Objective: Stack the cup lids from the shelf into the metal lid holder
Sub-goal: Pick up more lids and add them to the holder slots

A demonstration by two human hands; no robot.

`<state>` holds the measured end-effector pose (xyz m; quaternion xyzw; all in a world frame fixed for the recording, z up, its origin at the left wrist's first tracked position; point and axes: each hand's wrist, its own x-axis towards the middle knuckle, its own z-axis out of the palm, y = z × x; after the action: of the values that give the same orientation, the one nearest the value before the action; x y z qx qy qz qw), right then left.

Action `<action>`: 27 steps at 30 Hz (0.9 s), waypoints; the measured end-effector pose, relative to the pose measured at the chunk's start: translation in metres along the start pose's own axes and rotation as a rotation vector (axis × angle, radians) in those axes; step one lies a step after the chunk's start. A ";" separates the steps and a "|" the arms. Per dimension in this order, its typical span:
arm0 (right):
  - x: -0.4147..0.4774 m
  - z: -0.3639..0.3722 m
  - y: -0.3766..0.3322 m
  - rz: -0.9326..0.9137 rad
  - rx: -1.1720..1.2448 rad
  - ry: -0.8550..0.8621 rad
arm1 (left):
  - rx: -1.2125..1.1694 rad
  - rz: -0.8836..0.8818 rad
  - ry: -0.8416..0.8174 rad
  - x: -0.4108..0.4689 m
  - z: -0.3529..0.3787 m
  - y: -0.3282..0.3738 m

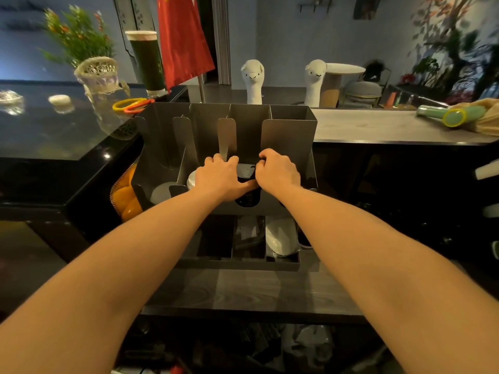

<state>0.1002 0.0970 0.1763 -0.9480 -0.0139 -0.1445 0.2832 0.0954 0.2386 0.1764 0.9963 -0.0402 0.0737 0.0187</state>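
Note:
A grey metal lid holder [286,130] with several upright slots stands on the wooden counter. Both my hands reach into its third slot from the left. My left hand [220,176] and my right hand [278,171] grip a stack of black cup lids [246,171] from either side, fingers curled over its top edge. White lids [191,180] lie in the slot to the left, partly hidden by my left hand. Another white lid [160,194] sits in the leftmost slot. The rightmost slot is hidden behind its front panel.
Under the holder a tray [237,264] has compartments, one holding white lids [280,237]. A black glossy counter [54,136] lies left with a basket of plants [97,74] and a tall cup stack [147,60]. Oranges in a net [125,201] hang at the holder's left. Two plush alpacas [253,79] stand behind.

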 end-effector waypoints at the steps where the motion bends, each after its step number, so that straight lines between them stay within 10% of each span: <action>1: -0.003 -0.001 0.001 0.001 0.020 0.017 | -0.012 0.005 0.017 -0.001 0.000 -0.002; 11: -0.059 -0.003 0.005 -0.014 0.150 0.096 | -0.248 0.180 0.282 -0.047 0.004 -0.010; 27: -0.156 -0.008 0.133 0.294 -0.120 -0.068 | -0.258 0.320 -0.252 -0.110 0.084 0.092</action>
<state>-0.0374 -0.0101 0.0683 -0.9594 0.1241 -0.0702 0.2435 -0.0083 0.1520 0.0798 0.9679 -0.2087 -0.0551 0.1287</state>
